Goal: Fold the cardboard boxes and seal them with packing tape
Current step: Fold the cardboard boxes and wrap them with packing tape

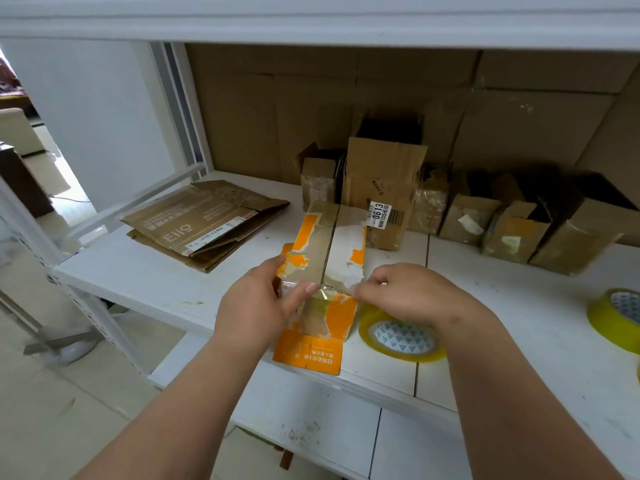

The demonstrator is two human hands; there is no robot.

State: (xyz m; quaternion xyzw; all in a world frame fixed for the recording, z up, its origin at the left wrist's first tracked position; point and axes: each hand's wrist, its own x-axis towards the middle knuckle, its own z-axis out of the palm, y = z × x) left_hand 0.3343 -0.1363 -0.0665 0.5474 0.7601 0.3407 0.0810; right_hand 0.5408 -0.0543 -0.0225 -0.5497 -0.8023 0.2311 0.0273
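An orange and brown cardboard box (329, 244) with torn labels stands on the white shelf (502, 306), its two closed flaps meeting in a centre seam. My left hand (256, 306) grips its near left corner, thumb pressing clear tape at the seam's near end. My right hand (408, 292) pinches the same strip of clear tape (327, 292) at the box's near right edge. A roll of yellowish packing tape (401, 337) lies flat under my right wrist. A second roll of tape (620, 317) sits at the right edge.
Flattened cardboard boxes (204, 223) lie at the shelf's left. A row of folded, taped boxes (485, 216) lines the back, one taller box (384, 188) bearing a barcode label. Cardboard sheets (381, 98) cover the back wall. An upper shelf (311, 19) hangs overhead.
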